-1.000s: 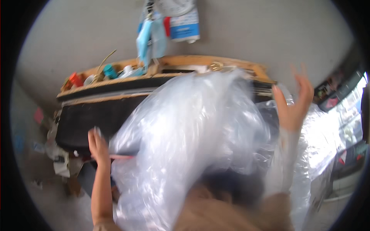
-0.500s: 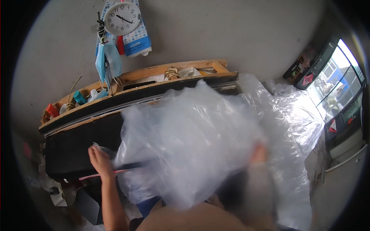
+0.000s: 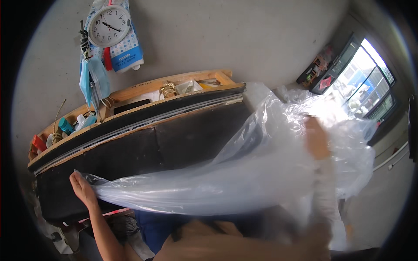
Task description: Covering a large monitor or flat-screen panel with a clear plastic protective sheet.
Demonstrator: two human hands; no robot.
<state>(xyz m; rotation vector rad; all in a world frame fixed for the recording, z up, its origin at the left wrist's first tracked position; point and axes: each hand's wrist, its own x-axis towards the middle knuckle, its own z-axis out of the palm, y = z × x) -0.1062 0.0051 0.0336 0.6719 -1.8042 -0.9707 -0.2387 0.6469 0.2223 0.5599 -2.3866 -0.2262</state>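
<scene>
A large clear plastic sheet point(image 3: 196, 187) stretches in front of me, gathered into narrow folds toward its left end and wide at the right. At that left end my left hand point(image 3: 83, 190) is closed on its edge. My right hand point(image 3: 317, 138) is over the right part of the plastic, smeared by motion, so its grip cannot be made out. Beneath the sheet lies a black padded work surface point(image 3: 143, 150). More crumpled clear plastic point(image 3: 355, 161) lies at the right, and where it parts from the sheet is not clear.
Behind the black surface, a wooden tray point(image 3: 187, 75) holds gold cord, a teal bottle point(image 3: 65, 126) and a red container point(image 3: 39, 142). A round clock point(image 3: 109, 26) and blue face masks point(image 3: 95, 82) hang on the wall. A bright window point(image 3: 365, 87) is at the far right.
The plastic, bunched up before me earlier, is now drawn out lengthwise, uncovering more of the black surface. My left hand has moved left; my right hand has moved farther away and slightly right.
</scene>
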